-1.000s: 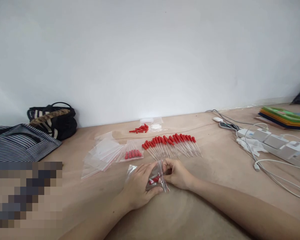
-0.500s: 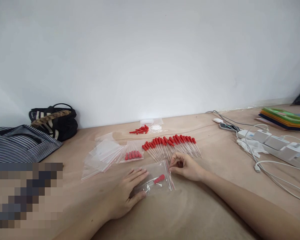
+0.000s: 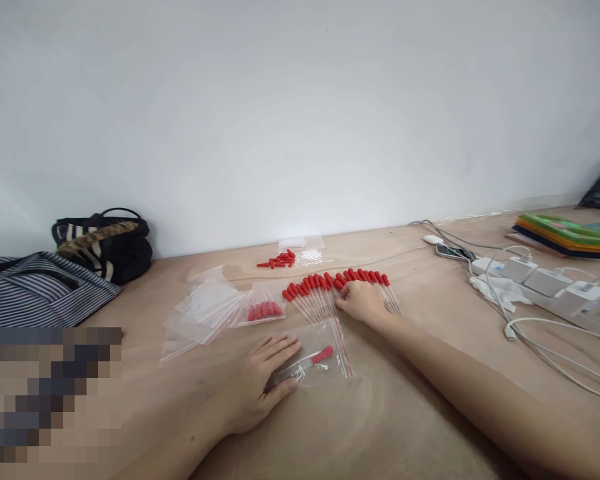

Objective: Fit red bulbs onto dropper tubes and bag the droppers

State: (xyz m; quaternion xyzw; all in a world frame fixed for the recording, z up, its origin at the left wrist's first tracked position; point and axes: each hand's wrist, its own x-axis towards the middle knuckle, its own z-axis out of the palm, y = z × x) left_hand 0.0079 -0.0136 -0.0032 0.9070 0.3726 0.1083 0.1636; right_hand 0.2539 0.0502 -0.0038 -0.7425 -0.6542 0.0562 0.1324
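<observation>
A clear zip bag (image 3: 307, 333) with a red line along its right edge lies on the table. Inside it is a dropper (image 3: 323, 355) with a red bulb and a clear tube. My left hand (image 3: 263, 373) rests on the bag's left part, fingers stretched out and thumb apart. Beyond the bag, several red-bulbed droppers (image 3: 313, 293) lie side by side in a fan. My right hand (image 3: 363, 301) is over the middle of this row, fingers curled and pinched at a dropper (image 3: 339, 283); the back of the hand partly hides the hold.
Left of the row lie packed bags with red bulbs (image 3: 265, 311) and flat clear bags (image 3: 205, 300). Loose red pieces (image 3: 280, 260) are near the wall. A power strip (image 3: 555, 300) with cables and coloured sheets (image 3: 567, 235) stand right; a striped bag (image 3: 40, 287) left.
My right hand has left the zip bag's red-lined edge and moved forward to the dropper row. The left hand stays flat on the bag.
</observation>
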